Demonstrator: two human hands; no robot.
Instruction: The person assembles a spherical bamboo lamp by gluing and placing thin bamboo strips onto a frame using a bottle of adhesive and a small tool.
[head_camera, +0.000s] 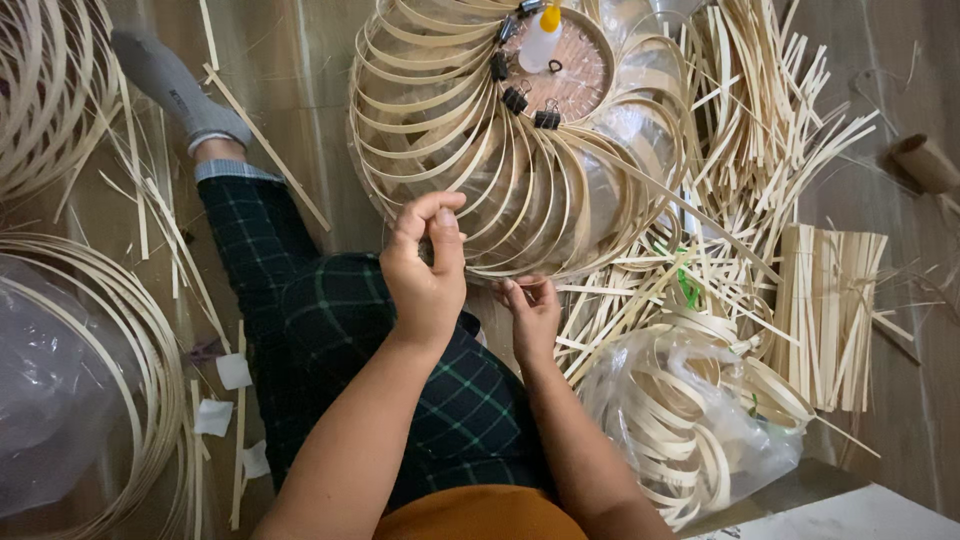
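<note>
Four black binder clips (515, 98), one glue bottle (541, 38), two hands (428, 262).

The light is soft, warm and a little dim, without hard shadows. The clear plastic bag (700, 420) at lower right shows pale glare. The centre is quite sharp; the corners are darker and slightly blurred.

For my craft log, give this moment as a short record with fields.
left hand: left hand pinching the rim of the bamboo-strip lampshade frame
right hand: right hand under the frame's lower edge, touching a strip
on frame: black binder clips, glue bottle
right side: loose bamboo strips, plastic bag of bamboo rings
floor: wooden floor
</note>
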